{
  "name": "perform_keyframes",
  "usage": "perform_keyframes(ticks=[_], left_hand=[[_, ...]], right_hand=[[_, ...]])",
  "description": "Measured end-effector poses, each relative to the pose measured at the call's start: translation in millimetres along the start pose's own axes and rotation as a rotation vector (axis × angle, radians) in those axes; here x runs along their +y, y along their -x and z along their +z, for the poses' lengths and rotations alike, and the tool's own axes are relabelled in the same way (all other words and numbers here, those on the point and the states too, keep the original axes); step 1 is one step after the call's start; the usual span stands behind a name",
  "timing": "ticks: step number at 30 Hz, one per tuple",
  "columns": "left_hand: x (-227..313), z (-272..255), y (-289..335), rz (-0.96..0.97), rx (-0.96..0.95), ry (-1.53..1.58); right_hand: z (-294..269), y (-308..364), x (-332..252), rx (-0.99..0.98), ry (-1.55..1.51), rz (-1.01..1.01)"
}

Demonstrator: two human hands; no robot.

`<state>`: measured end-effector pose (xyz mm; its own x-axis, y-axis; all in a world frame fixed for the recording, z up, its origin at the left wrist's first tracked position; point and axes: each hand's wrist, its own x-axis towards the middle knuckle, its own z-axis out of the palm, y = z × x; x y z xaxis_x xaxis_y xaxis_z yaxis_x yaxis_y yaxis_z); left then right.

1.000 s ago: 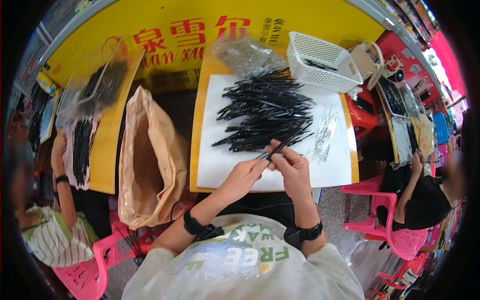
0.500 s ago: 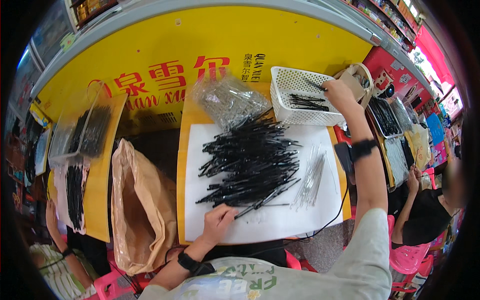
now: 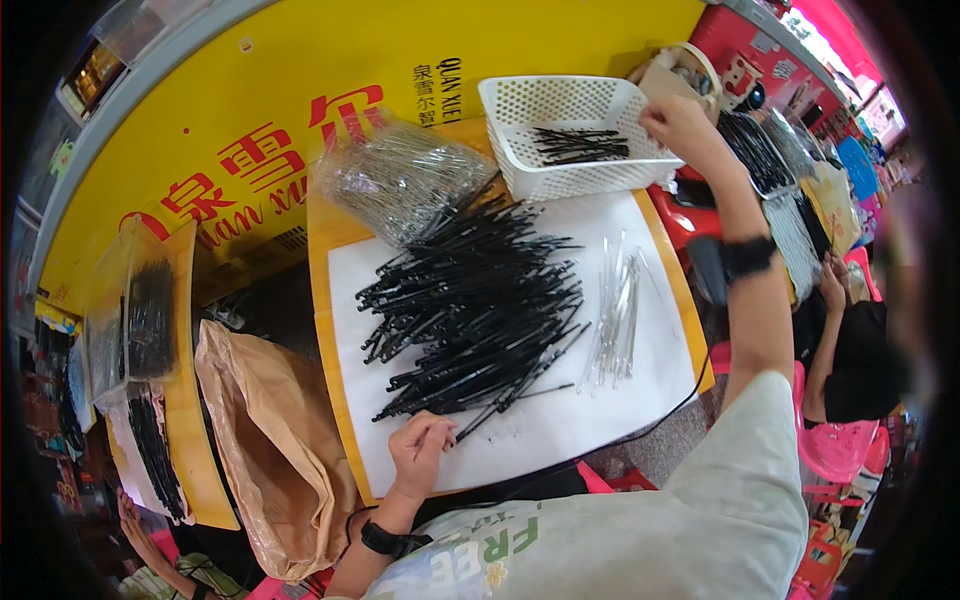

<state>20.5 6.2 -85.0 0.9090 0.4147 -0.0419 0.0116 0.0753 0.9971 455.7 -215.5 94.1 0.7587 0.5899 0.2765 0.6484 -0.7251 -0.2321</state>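
Observation:
A heap of thin black sticks (image 3: 470,300) lies on a white sheet (image 3: 530,450) in front of me. At its near edge is my left hand (image 3: 420,450), with fingers curled in a pinch beside the ends of a few sticks; what it holds, if anything, I cannot make out. My right hand (image 3: 685,130) is over the right end of a white perforated basket (image 3: 560,182), its fingers bent together and no stick showing in them. Inside the basket lie several black sticks (image 3: 580,146). Thin silvery wires (image 3: 615,320) rest on the sheet, right of the heap.
Behind the heap is a clear plastic bag (image 3: 400,180) of thin pieces. An open brown paper sack (image 3: 275,450) stands left of the table. On a side table at left are a clear box (image 3: 125,320) and more black sticks. Another person (image 3: 855,350) sits at right.
The dark stick held by my right hand over the basket is gone from its fingers. My left hand stays by the heap's near edge. The whole view has shifted and turned slightly.

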Motion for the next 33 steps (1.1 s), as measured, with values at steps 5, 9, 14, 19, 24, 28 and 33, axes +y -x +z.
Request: perform_keyframes(ticks=[5,9,14,19,24,28,33], left_hand=[[-1.0,-0.4,3.1,0.026,-0.003,-0.041],[-4.8,1.9,4.5,0.040,-0.006,-0.129],[11.3,11.4,7.5,-0.003,-0.071,-0.078],[25.6,17.3,15.5,0.103,-0.059,-0.382],[22.9,36.6,6.4,0.420,-0.140,-0.704],[29.2,60.7,-13.0,0.571,-0.181,-0.870],[21.7,65.3,-26.3,0.487,-0.231,-1.151]], right_hand=[[-18.4,156.5,-33.9,-0.432,-0.207,0.232],[61.5,229.9,-1.4,-0.253,0.099,0.259],[102.7,256.4,31.0,-0.021,0.139,0.432],[82.9,244.0,23.5,-0.101,0.061,0.423],[39.0,261.8,-2.4,-0.281,-0.085,0.591],[28.8,291.1,-18.5,-0.296,-0.170,0.677],[32.2,306.7,-33.8,-0.168,-0.389,0.685]])
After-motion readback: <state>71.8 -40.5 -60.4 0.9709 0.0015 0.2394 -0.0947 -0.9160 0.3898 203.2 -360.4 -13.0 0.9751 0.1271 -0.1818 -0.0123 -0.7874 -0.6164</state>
